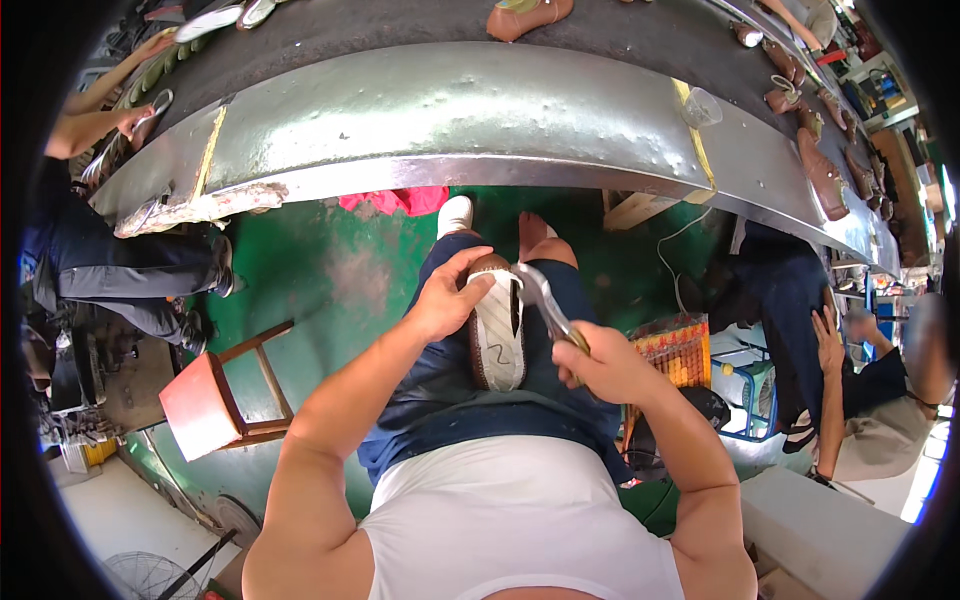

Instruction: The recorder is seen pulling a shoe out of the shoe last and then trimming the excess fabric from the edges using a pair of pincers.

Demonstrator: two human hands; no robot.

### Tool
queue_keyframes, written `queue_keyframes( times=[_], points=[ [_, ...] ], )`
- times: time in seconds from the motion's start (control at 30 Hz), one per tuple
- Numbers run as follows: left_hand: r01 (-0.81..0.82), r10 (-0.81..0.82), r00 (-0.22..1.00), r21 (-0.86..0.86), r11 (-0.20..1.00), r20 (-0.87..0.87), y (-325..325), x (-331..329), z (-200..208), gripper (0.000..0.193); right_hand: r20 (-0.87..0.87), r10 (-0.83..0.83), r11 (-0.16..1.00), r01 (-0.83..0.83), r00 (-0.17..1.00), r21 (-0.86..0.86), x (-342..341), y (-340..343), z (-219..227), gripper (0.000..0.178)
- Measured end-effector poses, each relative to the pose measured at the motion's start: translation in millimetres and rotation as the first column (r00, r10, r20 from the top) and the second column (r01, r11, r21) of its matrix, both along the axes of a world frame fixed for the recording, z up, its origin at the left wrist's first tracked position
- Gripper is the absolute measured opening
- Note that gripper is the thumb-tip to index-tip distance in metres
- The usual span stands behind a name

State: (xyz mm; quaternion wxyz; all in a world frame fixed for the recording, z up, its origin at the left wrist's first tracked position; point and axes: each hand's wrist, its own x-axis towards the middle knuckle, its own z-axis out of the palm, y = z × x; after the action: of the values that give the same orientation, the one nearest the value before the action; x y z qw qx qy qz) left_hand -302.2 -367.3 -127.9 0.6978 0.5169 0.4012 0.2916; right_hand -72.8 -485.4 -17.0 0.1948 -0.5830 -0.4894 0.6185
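Observation:
A brown shoe upper lies bottom up along my lap, its pale underside facing me, with a dark slit near one edge and a scribbled mark. My left hand grips the shoe's far end, its thumb on the pale bottom and its fingers round the brown edge. In my right hand are metal pincers with a curved head. Their head is at the right edge of the shoe's far end; I cannot tell whether they touch it. My right fingers partly hide the pincers' handles.
Ahead runs a metal-edged workbench with a dark top carrying several shoes. A red-seated stool stands at left, a woven basket at right. People sit on both sides; one person's hand at left holds a shoe.

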Motion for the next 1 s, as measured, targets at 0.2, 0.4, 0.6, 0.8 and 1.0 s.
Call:
queue_keyframes(
  times=[0.2,0.4,0.6,0.8,1.0],
  points=[
    [0.260,-0.242,0.949,0.068,0.963,-0.200,4.3,11.0,21.3,0.061,0.424,-0.026,0.967,-0.086,0.905,0.242,-11.9,18.5,-54.6,0.040],
    [0.127,-0.128,0.990,-0.031,0.991,-0.057,-5.9,10.5,-15.0,0.064,0.186,-0.324,0.918,0.261,0.927,0.298,-11.4,-2.0,-62.3,0.048],
    [0.049,0.013,0.992,0.483,0.874,-0.125,-41.0,30.4,1.4,0.053,-0.014,-0.328,0.903,0.318,0.944,0.291,-5.1,28.1,-111.2,0.055],
    [-0.173,0.240,0.955,0.331,0.928,-0.175,-26.1,48.6,-24.0,0.027,-0.458,-0.197,0.961,0.263,0.867,0.084,18.9,14.0,-110.8,0.036],
    [-0.233,0.542,0.811,-0.728,0.644,0.220,18.6,43.1,-104.7,0.023,-0.492,-0.262,0.960,0.275,0.830,-0.048,19.7,8.2,-111.9,0.033]
  ],
)
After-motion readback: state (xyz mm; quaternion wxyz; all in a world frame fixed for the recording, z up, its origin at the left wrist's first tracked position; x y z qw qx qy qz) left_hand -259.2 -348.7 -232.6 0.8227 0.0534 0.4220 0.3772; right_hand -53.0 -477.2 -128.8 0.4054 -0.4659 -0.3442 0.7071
